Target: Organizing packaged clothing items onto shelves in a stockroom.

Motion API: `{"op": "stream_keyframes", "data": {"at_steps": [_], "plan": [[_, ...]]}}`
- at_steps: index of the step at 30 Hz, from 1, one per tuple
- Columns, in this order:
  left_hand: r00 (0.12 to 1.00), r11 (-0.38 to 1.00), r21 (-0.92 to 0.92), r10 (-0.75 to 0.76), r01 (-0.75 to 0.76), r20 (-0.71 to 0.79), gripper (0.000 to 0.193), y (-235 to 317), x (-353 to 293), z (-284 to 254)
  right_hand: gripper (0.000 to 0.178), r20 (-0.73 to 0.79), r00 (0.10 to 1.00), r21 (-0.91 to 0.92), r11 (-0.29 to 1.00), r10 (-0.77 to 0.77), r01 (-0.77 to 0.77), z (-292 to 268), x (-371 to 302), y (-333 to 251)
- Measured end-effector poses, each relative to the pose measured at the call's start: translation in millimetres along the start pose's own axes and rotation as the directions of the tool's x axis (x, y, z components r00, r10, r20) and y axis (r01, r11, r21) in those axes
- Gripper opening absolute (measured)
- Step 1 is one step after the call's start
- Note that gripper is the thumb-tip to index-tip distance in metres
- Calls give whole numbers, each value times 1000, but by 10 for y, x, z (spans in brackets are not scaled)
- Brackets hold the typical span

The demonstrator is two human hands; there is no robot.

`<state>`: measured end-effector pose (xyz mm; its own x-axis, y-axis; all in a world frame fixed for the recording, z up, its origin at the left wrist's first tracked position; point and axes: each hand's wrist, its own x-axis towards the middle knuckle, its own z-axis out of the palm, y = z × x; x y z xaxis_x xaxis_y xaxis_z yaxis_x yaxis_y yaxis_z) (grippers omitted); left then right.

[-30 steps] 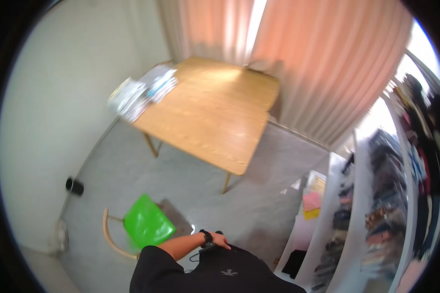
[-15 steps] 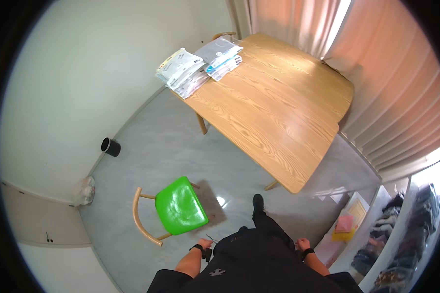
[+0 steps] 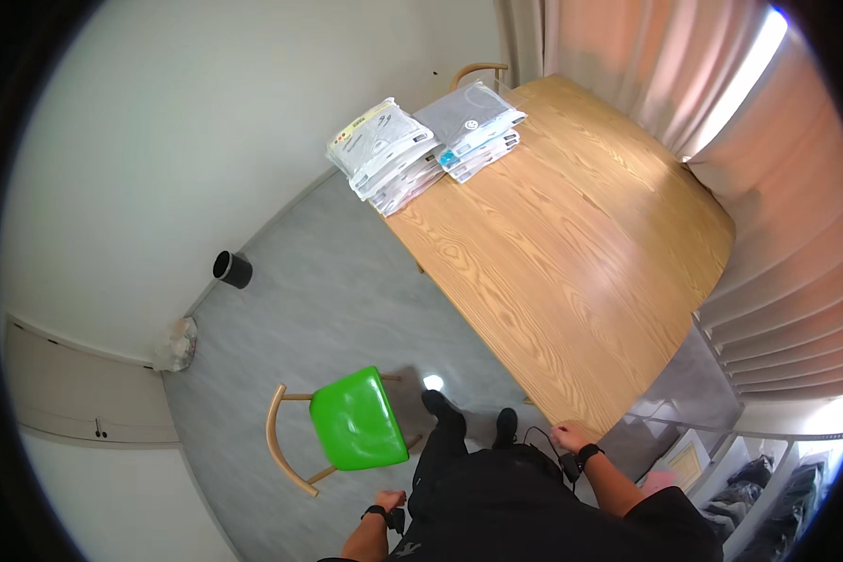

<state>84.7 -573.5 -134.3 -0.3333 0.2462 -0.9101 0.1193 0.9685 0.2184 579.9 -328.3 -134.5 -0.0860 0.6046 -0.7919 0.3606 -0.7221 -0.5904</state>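
My right hand, fingers curled in, is at the near corner of the table; can't tell if it touches the wood, or whether the grip is closed on anything. Left hand low by my thigh, near the green chair but apart from it; fingers partly curled, grip state can't be told either. Black strap on right wrist, thin black cable looping just beside that hand. My black shoes on grey floor, between chair and table. Chair upright, curved wooden back facing left. Table ahead and to the right; two piles of plastic-wrapped packs side by side at its far left end. Black bin and clear bag along left wall. Peach curtains right, clothes shelf lower right.
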Motion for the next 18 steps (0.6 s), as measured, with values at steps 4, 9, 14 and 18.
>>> {"op": "stream_keyframes", "data": {"at_steps": [4,9,14,18], "plan": [[988,994,30,104,-108,114,25,-226,413,18,19,46,996,-89,993,-73,77,91,436,-659],[996,994,-53,90,-91,-20,29,-290,1153,-106,18,54,999,25,1000,2,-3,440,886,-2106],[987,991,-89,85,-97,-137,34,459,1810,-781,16,-100,985,216,963,-141,159,523,1800,-3636],[995,863,-496,70,-96,-72,33,1204,2134,-1851,17,-546,716,-121,886,-435,447,373,2308,-5196]]}}
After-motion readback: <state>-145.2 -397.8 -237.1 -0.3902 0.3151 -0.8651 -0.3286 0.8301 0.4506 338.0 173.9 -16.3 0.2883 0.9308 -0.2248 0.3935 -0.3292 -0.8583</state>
